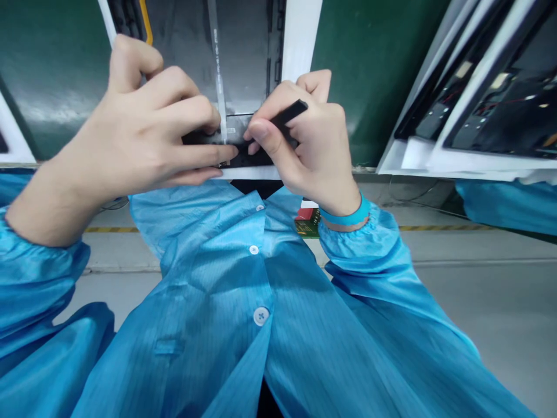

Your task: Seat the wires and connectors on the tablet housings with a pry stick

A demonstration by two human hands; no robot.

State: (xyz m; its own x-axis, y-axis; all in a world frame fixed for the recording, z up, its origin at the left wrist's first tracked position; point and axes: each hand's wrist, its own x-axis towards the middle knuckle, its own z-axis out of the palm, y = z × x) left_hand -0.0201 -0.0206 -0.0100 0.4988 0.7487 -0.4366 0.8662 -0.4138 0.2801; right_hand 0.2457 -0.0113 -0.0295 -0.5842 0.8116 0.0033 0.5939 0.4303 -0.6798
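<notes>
A flat dark electronic panel (pixel 187 35) lies in front of me, with a pale printed ribbon cable (pixel 218 69) running down it to a black strip along the near edge. My left hand (pixel 152 128) grips that near edge, its index fingertip on the black strip beside the cable's end and its thumb lower down. The other left fingers are curled. Between thumb and fingers, my right hand (pixel 311 136) holds a slim black stick-like tool (pixel 291 112), its flat end pointing up and right. The tool's working tip is hidden by the fingers, close above the strip.
White edging (pixel 300 40) borders the panel on the green work surface (pixel 361 52). At right, more dark panels (pixel 517 98) sit in white trays or frames. Another blue sleeve or garment (pixel 505 203) shows at the right edge. A red and green item (pixel 307 220) is below the table edge.
</notes>
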